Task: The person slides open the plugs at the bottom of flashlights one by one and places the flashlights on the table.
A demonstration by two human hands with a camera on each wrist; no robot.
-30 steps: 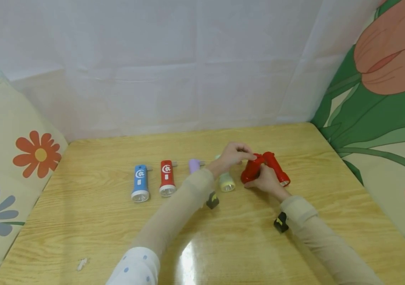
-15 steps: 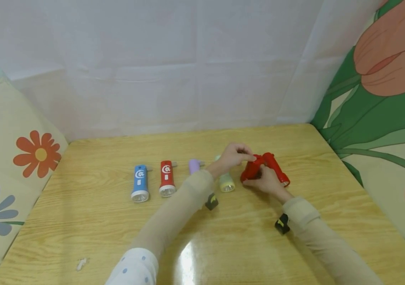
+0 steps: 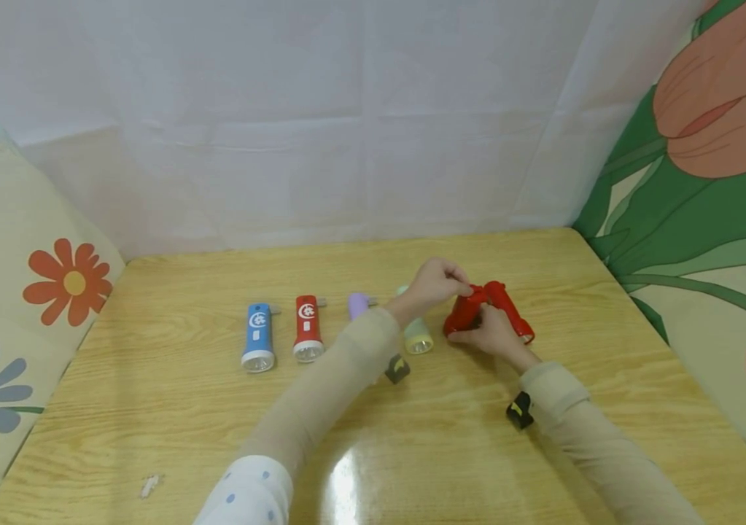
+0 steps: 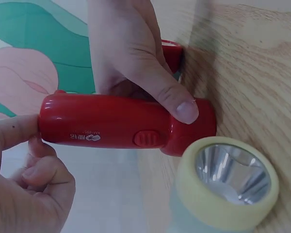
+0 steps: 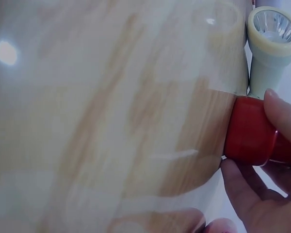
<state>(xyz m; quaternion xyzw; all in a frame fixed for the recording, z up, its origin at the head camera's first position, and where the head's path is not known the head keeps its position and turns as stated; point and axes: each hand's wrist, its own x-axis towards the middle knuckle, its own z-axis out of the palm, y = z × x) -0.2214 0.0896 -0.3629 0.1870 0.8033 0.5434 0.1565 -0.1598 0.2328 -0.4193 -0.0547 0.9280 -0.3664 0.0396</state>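
Note:
A red flashlight (image 3: pixel 463 312) stands on its head on the table, leaning slightly. My right hand (image 3: pixel 494 332) grips it low down; in the left wrist view the right thumb lies along the red head. At the upper end is my left hand (image 3: pixel 437 283), its fingertips pinching the tail while the other fingers curl in. The left wrist view shows a slide switch (image 4: pixel 147 138) and small white print on the barrel. A second red flashlight (image 3: pixel 509 312) lies just right of it. A pale green flashlight with a yellow rim (image 3: pixel 418 339) lies to the left, partly behind the left wrist.
Farther left on the wooden table (image 3: pixel 202 437) lie a purple flashlight (image 3: pixel 358 305), partly hidden by the left arm, a red-and-white flashlight (image 3: pixel 308 328) and a blue-and-white flashlight (image 3: pixel 258 339). White cloth (image 3: pixel 248 146) hangs behind; flowered panels (image 3: pixel 707 219) flank the sides.
The left hand and wrist have shifted very slightly up and to the right, with the fingers still at the tail. The right hand and the flashlights have hardly moved.

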